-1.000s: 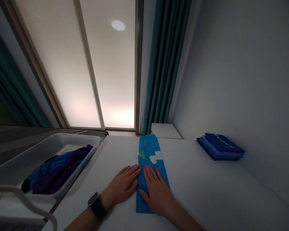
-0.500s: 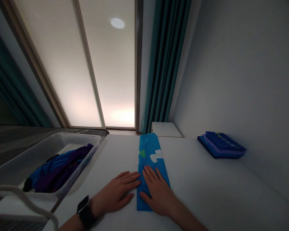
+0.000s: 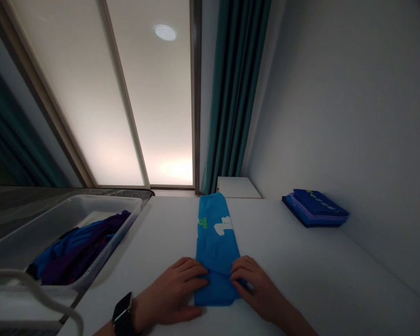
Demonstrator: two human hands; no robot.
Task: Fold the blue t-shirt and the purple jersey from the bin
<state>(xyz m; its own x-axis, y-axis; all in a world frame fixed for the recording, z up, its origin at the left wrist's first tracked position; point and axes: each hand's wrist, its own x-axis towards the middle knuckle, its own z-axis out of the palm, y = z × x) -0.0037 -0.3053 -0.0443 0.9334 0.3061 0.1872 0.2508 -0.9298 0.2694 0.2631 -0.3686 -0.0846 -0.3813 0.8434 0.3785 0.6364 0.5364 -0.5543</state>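
Note:
A long blue cloth folded into a strip point(image 3: 215, 238), printed with a white shape and green lettering, lies lengthwise on the white table point(image 3: 301, 261). Its near end is turned over, with a crease across it. My left hand point(image 3: 171, 291) grips the strip's left edge at that fold, and a black smartwatch point(image 3: 123, 315) sits on that wrist. My right hand point(image 3: 255, 284) holds the right edge at the same fold, its fingers curled over the cloth.
A translucent plastic tub point(image 3: 105, 198) with crumpled blue and purple clothes point(image 3: 77, 252) stands at the table's left. A folded blue and purple stack point(image 3: 315, 208) lies against the wall at right. A white curved rail point(image 3: 28, 289) crosses the lower left corner.
My hands have moved from lying flat on the strip to its two side edges. The near end of the cloth is now folded over. The view has shifted slightly.

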